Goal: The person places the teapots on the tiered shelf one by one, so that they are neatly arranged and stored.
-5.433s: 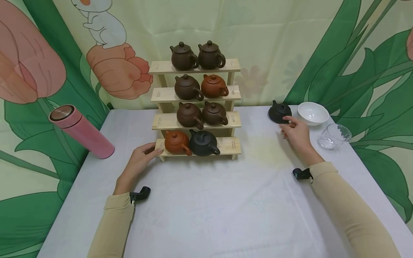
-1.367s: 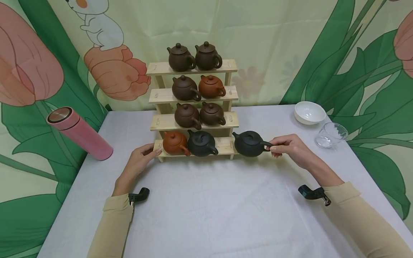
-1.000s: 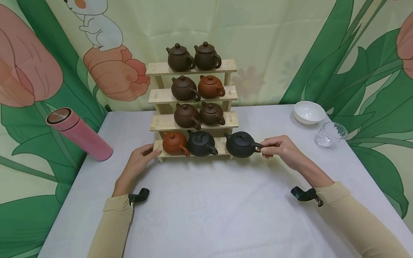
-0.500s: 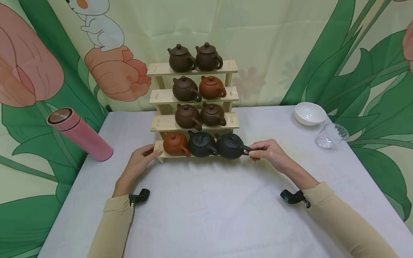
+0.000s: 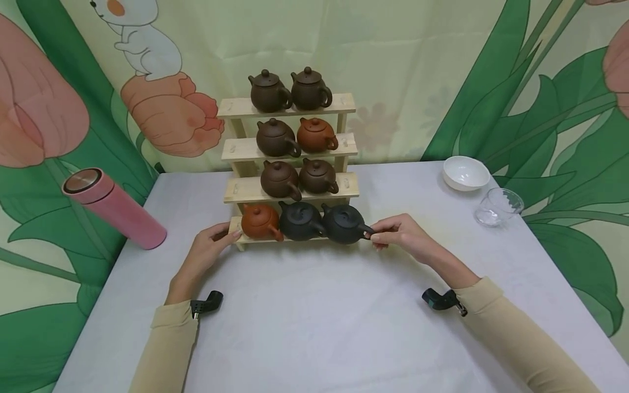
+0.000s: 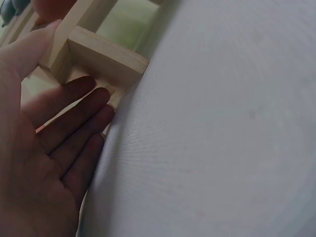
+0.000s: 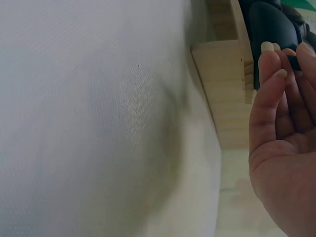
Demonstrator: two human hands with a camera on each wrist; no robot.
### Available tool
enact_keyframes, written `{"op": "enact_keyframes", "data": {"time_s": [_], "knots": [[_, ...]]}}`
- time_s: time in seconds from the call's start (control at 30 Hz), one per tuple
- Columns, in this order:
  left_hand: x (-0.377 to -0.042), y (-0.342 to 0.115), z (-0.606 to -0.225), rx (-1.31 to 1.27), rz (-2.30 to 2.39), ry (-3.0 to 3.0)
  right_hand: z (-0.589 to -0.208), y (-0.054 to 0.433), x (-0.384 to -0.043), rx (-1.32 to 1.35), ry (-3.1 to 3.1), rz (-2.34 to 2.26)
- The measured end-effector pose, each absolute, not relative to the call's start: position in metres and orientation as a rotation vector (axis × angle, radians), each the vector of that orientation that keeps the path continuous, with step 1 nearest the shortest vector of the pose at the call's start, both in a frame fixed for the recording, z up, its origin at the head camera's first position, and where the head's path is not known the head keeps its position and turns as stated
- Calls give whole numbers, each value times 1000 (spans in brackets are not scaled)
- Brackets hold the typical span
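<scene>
A four-tier wooden display stand (image 5: 291, 189) holds small clay teapots in rows. My left hand (image 5: 208, 248) holds the left end of its lowest shelf; in the left wrist view the thumb (image 6: 32, 47) lies along the plank and the fingers reach in below it. On that shelf stand an orange-brown teapot (image 5: 260, 221), a black teapot (image 5: 298, 221) and, at the right end, a second black teapot (image 5: 344, 225). My right hand (image 5: 403, 238) pinches this last pot's handle between thumb and fingers. The two black pots sit close side by side, spouts toward the back left.
Two dark brown teapots (image 5: 309, 90) top the stand; brown and orange-brown ones (image 5: 315, 135) fill the middle tiers. A pink thermos (image 5: 120, 210) stands at left on the white-covered table (image 5: 314, 316). At right are a white bowl (image 5: 466, 173) and a clear glass (image 5: 498, 207).
From beside the white bowl, my right hand has brought the black teapot left onto the lowest shelf, next to the other black pot. My left hand has stayed at the stand's end.
</scene>
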State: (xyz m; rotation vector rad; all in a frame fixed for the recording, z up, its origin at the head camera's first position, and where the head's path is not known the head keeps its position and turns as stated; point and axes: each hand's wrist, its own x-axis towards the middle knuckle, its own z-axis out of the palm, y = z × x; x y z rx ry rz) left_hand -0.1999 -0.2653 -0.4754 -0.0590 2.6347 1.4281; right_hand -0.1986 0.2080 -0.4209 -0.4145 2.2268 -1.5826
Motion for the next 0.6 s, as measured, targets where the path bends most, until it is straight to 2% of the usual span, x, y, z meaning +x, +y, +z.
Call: {"op": "enact_keyframes", "data": {"time_s": [0.6], "knots": [[-199,-270,-468,-35,1357,2636,-418,211,-197,-497,2292,-1562]]}}
